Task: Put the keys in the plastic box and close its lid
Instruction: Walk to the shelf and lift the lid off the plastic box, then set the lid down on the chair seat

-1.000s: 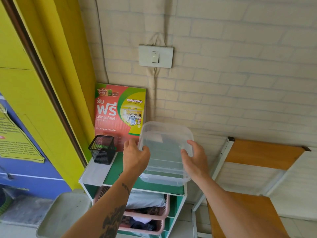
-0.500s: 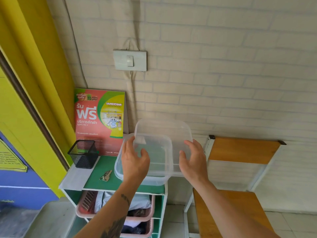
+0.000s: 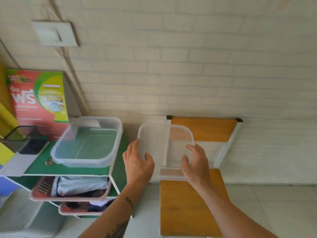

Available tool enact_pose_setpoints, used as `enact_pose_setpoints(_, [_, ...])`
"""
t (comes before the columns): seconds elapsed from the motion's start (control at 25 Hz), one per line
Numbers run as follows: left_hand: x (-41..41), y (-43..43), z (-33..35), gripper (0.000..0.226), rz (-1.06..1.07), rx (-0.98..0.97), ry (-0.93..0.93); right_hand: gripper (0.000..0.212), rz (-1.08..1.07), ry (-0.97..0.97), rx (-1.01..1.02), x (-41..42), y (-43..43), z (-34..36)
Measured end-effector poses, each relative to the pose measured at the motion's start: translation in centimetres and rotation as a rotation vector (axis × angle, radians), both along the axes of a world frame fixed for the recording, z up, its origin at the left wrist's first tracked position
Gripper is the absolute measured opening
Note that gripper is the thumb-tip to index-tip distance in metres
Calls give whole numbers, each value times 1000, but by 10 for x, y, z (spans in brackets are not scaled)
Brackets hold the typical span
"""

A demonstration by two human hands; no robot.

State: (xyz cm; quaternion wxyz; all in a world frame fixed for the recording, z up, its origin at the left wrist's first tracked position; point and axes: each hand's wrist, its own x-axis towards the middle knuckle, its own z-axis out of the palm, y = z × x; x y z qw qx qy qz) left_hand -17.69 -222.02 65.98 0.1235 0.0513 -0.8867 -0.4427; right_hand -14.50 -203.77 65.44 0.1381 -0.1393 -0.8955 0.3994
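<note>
The clear plastic box [image 3: 106, 159] stands open and empty on the green top of a small shelf unit [image 3: 37, 166]. The keys [image 3: 48, 162] lie on that green top, just left of the box's front corner and partly hidden by it. Both hands hold the clear lid [image 3: 165, 146] in the air to the right of the shelf, above a wooden chair. My left hand [image 3: 138, 162] grips the lid's left edge and my right hand [image 3: 195, 162] grips its right edge.
A wooden chair [image 3: 187, 206] with a white frame stands under the lid against the brick wall. A black mesh pen holder [image 3: 22, 140] and a red-green leaflet [image 3: 36, 103] stand at the shelf's back left. Pink baskets [image 3: 68, 196] of cloth fill the shelves below.
The lid has come off the box and moved right, held by both hands. The box stays on the shelf top. The camera has swung to the right and down.
</note>
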Motion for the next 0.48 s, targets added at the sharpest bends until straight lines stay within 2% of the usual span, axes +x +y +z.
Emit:
enact_pose_setpoints(0.28, [18,72,-91,68,-207,-313,-338,43,-51,-282,71,35,67,-105])
enact_pose_setpoints(0.48, [0,104,-203,65,-307,-418,-493,46,-99,-421,58,27,89,-219])
